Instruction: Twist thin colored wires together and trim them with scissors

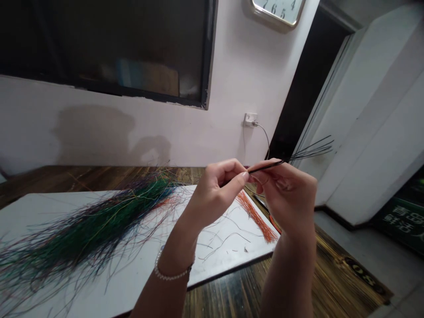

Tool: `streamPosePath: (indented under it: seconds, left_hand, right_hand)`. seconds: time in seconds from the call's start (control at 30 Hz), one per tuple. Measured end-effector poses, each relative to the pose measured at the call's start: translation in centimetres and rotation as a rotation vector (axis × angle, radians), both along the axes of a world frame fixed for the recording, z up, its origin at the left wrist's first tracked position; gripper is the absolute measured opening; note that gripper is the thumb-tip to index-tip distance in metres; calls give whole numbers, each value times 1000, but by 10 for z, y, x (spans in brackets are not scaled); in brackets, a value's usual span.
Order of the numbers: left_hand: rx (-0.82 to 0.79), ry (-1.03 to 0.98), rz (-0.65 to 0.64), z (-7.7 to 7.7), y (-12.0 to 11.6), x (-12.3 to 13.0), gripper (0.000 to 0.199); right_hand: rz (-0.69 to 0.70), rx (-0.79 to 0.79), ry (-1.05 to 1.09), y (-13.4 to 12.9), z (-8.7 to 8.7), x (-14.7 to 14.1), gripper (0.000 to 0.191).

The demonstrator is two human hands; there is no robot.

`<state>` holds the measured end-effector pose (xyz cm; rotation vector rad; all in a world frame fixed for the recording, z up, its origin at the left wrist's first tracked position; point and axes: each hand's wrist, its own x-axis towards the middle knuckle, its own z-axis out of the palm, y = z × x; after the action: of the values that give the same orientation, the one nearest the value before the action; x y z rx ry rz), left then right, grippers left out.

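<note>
This looks like an eatery's dining room: the dark wooden table (225, 289) bears the number 08 (363, 271) near its corner, and a green panel (410, 238) with Chinese lettering (402, 217) stands low at the right. A clock (278, 9) hangs on the pale wall (230, 70).

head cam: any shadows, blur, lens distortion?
Head view: large soft shadow on the wall; doorway leans, camera tilt or lens unclear; green strand pile softens toward the left edge; held black strands look sharper.
</note>
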<state>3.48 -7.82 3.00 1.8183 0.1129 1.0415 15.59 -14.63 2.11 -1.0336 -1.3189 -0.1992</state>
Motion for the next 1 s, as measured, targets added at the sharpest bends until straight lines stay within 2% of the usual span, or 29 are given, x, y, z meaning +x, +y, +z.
streamPosePath:
  seconds: [0.27, 0.47, 0.53, 0.63, 0.8, 1.0]
  left_hand:
    - [73, -26, 60, -2, 0, 3, 18]
    - [314, -7, 356, -6, -5, 8, 18]
    - [391, 7, 417, -6, -6, 8, 17]
    - [428, -5, 431, -6, -7, 8, 16]
    - [378, -67, 412, -7, -6, 9, 18]
    - [290, -83, 327, -7, 0, 7, 20]
  right_hand:
    - [-47, 43, 12, 4, -4, 0, 15]
    - [-56, 20, 68, 8, -6, 3, 11]
    - [-47, 8, 94, 9, -6, 4, 10]
    - [-33, 12, 123, 9, -6, 3, 9]
    - [14, 10, 127, 8, -5, 2, 9]
    - [128, -160, 16, -2, 0, 12, 11]
